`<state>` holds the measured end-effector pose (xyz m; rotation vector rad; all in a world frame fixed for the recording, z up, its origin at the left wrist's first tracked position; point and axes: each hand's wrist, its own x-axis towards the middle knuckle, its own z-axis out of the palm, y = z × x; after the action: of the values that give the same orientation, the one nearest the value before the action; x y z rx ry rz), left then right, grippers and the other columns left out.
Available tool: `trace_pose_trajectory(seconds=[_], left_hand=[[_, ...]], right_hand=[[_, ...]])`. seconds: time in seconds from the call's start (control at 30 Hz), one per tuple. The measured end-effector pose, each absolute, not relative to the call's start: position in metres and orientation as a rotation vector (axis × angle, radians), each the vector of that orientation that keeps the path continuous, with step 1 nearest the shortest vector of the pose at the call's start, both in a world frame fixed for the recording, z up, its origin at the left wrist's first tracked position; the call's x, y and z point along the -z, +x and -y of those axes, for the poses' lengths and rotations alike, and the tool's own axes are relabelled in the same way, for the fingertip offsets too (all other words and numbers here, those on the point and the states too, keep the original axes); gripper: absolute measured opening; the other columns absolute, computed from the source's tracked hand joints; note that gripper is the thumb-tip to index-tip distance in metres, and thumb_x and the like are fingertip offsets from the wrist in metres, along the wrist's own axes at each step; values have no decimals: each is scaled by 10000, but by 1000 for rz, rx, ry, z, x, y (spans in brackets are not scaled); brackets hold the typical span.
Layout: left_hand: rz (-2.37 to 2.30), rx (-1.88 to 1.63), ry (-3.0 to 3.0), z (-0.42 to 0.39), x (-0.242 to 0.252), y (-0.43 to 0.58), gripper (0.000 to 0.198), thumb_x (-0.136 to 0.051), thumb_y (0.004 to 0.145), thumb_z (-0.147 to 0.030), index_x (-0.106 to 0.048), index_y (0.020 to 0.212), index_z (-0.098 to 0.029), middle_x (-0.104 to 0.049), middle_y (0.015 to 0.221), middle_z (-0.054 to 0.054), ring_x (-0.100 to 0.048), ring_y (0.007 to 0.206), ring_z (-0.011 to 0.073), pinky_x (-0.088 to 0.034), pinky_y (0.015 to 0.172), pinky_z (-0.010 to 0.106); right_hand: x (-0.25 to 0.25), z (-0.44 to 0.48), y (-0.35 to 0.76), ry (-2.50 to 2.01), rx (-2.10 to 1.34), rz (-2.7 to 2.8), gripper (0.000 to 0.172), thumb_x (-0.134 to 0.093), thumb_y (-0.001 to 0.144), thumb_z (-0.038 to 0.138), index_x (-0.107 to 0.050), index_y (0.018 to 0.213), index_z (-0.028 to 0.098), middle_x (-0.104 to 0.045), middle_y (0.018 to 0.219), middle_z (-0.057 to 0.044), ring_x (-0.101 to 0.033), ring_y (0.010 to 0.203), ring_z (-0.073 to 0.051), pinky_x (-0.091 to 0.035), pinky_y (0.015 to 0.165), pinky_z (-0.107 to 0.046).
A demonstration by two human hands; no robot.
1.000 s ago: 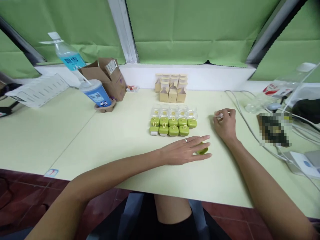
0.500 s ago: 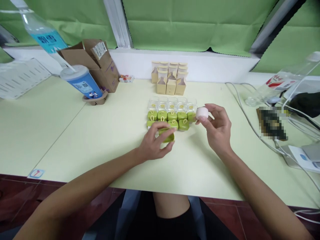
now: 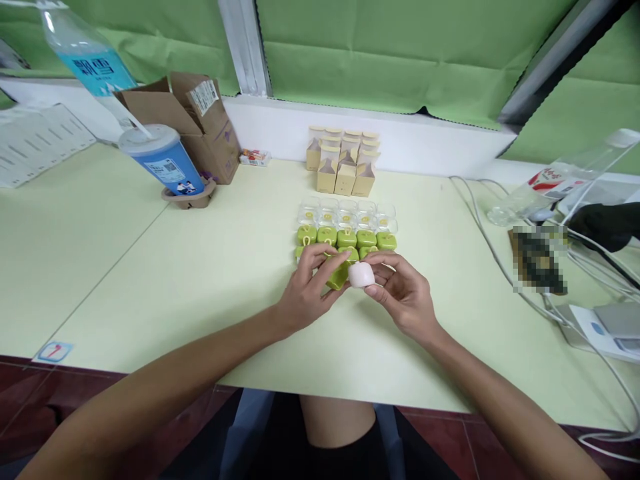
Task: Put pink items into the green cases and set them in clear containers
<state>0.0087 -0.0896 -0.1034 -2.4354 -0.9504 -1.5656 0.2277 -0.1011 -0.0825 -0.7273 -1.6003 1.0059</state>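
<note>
My left hand (image 3: 309,288) is closed around a green case (image 3: 337,276), whose hollow side faces right. Pinched between the thumb and fingers of my right hand (image 3: 406,293) is a small pale pink rounded piece (image 3: 361,275). The piece is right at the mouth of the case; whether they touch I cannot tell. Behind my hands stand rows of small green cases (image 3: 347,237) with yellowish loops, partly hidden by my fingers. Beyond them lie rows of clear plastic cases (image 3: 347,217) with yellow marks inside.
Open small tan boxes (image 3: 345,179) stand by the wall. At the left are a blue cup (image 3: 167,167) in a cardboard holder, a brown carton (image 3: 210,143) and a bottle (image 3: 93,67). Cables (image 3: 487,240) and another bottle (image 3: 543,183) lie at the right.
My right hand has moved left and slightly down, bringing the pink piece from the right of the rows to the green case. My left hand stays nearly in place, still holding the case.
</note>
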Motion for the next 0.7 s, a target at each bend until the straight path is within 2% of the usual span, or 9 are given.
trace_pose_trajectory(seconds=[0.1, 0.17, 0.43, 0.7], left_hand=[[907, 1537, -2549, 89, 103, 9, 804, -647, 1057, -260, -254, 1758, -240, -556, 1425, 204, -641, 1340, 319, -661, 1000, 457], [885, 1514, -2582, 88, 103, 9, 818, -610, 1073, -224, -192, 1776, -238, -573, 1446, 207, -633, 1363, 311, -643, 1051, 464], [848, 1527, -2515, 89, 104, 7, 782, -698, 1039, -247, -339, 1733, -236, -691, 1346, 168, -716, 1247, 270, -647, 1051, 406], [869, 1587, -2518, 91, 106, 6, 719, -713, 1026, -236, -433, 1685, -301, -719, 1282, 130, -745, 1162, 258, -661, 980, 392]], right_hand=[[84, 98, 230, -749, -914, 1637, 299, -844, 949, 383, -746, 1226, 324, -727, 1204, -82, -730, 1110, -260, -689, 939, -463], [83, 97, 231, -745, -841, 1661, 283, -836, 958, 363, -750, 1225, 329, -740, 1198, -81, -723, 1132, -268, -679, 945, -471], [82, 97, 231, -718, -803, 1635, 261, -811, 978, 368, -740, 1221, 310, -769, 1201, -86, -749, 1153, -271, -694, 953, -487], [78, 94, 238, -740, -612, 1826, 242, -800, 987, 363, -784, 1227, 337, -822, 1109, -57, -783, 984, -283, -688, 881, -516]])
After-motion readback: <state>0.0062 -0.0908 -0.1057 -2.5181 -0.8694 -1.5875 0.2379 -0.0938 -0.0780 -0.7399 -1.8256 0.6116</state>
